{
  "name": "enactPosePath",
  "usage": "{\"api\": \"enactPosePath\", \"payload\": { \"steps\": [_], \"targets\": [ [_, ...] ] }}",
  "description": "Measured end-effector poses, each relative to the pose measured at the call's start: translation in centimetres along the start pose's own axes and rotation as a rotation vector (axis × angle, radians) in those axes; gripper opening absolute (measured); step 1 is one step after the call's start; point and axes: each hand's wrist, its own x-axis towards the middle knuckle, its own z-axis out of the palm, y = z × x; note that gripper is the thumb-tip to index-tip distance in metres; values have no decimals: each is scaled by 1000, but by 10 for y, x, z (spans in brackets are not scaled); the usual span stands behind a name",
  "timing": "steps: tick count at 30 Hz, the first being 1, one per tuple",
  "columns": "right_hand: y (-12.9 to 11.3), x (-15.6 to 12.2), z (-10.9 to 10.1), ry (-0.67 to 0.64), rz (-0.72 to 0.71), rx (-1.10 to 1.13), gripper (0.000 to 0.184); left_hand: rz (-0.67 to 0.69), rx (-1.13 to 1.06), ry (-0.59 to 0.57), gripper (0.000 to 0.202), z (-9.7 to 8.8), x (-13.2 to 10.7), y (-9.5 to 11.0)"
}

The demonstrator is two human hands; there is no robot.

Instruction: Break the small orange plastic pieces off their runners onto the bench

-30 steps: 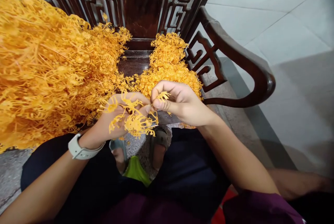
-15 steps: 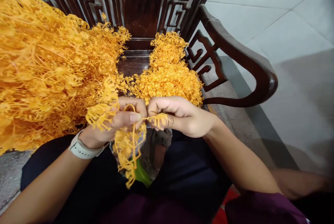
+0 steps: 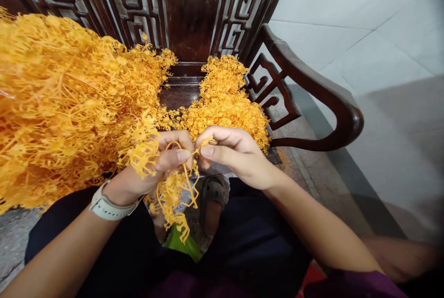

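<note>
My left hand (image 3: 171, 154) pinches a yellow-orange plastic flower sprig (image 3: 176, 191) between thumb and fingers. Parts of the sprig hang below that hand and stick out by its wrist. Close beside it, my right hand (image 3: 236, 152) is closed, thumb against fingers, on a short end of the same sprig. A thin stem stretches between the two pinches. Just beyond the hands lies a pile of loose yellow-orange flower pieces (image 3: 225, 113). To the left rises a much larger heap of uncut-looking sprigs (image 3: 76, 94).
The piles rest on a dark carved wooden bench (image 3: 180, 94) with a lattice back. Its curved armrest (image 3: 322, 90) stands at the right, near a pale tiled wall (image 3: 333, 11). Something bright green (image 3: 183, 242) shows between my knees, near a sandal (image 3: 212, 196).
My right thumb has shifted up over the sprig's end, which now shows less beyond the fingers. The hanging sprig has swung slightly right. The view has tilted a little upward.
</note>
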Motion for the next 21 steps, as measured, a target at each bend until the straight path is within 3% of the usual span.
{"api": "enactPosePath", "payload": {
  "steps": [7, 14, 17, 21],
  "targets": [
    [9, 1, -2, 17, 15, 96, 6, 59, 101, -18, 28, 2, 1, -2],
    [11, 1, 2, 40, 64, 175, 4, 150, 200, -29, 27, 0, 4, -6],
    [11, 3, 1, 58, 62, 159, 5, 135, 266, 13, 25, -4, 3, -8],
    [6, 6, -4, -1, 36, 3, 10, 48, 182, 6, 29, -1, 2, -6]
  ]
}}
